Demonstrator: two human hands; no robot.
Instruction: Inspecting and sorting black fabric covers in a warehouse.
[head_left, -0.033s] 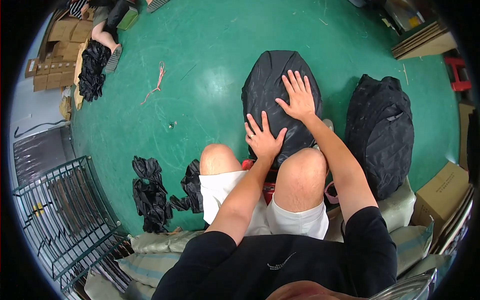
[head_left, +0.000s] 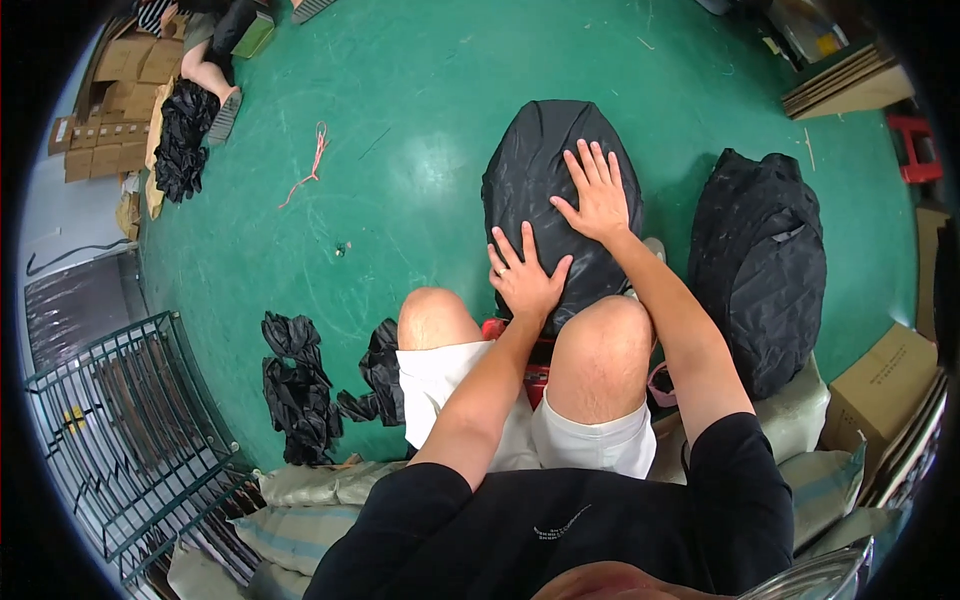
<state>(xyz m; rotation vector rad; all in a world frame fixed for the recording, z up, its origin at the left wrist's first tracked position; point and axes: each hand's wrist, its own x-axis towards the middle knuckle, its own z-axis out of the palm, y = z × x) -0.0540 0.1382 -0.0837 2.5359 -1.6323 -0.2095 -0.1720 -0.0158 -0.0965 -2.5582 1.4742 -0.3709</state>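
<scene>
In front of my knees a bulging black fabric bundle [head_left: 530,165], oval with gathered creases, stands on the green floor. My left hand [head_left: 528,284], with a ring on one finger, lies spread on its near side. Farther up and to the right, my right hand [head_left: 600,203] rests flat on the same bundle, fingers apart. Neither hand grips anything. A second full black fabric bundle [head_left: 755,260] sits to the right, apart from my hands. What fills the bundles is hidden.
Crumpled black fabric pieces [head_left: 300,395] lie on the left floor, near a green metal rack [head_left: 150,420]. A pink string [head_left: 318,160] lies farther off. Woven sacks [head_left: 300,530] are around me, with a cardboard box [head_left: 880,385] at right. Another person's leg [head_left: 205,75] shows at far left.
</scene>
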